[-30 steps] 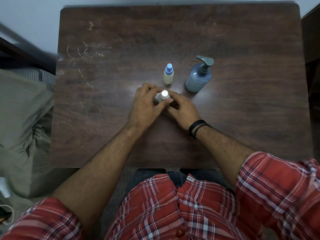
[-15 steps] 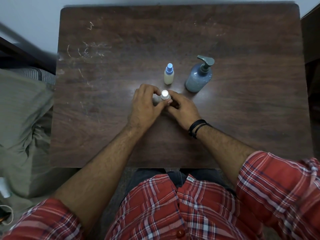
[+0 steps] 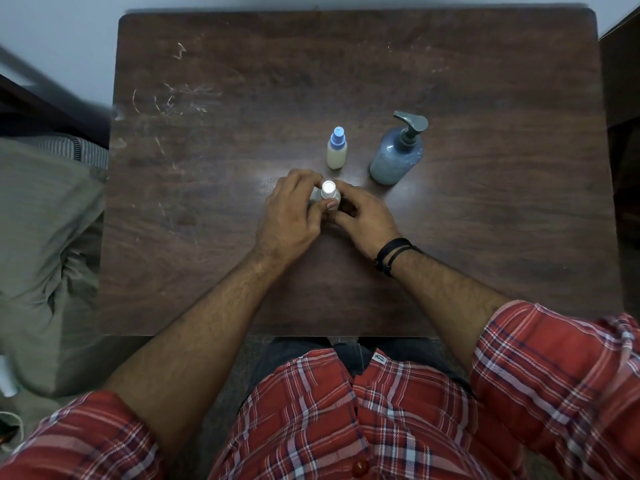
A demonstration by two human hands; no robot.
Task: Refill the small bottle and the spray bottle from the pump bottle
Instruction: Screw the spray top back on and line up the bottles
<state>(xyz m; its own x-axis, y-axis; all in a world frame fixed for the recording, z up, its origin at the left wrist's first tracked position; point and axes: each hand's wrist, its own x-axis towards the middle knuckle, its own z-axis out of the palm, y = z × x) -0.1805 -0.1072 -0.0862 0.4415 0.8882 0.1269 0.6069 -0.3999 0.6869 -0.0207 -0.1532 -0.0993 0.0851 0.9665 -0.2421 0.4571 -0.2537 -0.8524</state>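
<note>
A small bottle with a white cap (image 3: 328,190) stands upright at the middle of the dark wooden table (image 3: 485,237). My left hand (image 3: 294,216) curls around it, fingers and thumb at the white cap. My right hand (image 3: 363,220) grips its body from the right; most of the body is hidden. Behind it stands a spray bottle (image 3: 337,148) with a blue nozzle and pale yellowish liquid. To its right is the blue pump bottle (image 3: 397,154) with a grey pump head, untouched.
A grey-green cushion or bedding (image 3: 45,254) lies left of the table. A dark piece of furniture (image 3: 623,81) stands at the right edge. The wall runs behind the table's far edge. The table's near edge is just over my lap.
My left hand's fingers have shifted slightly around the white cap. The bottles behind have not moved.
</note>
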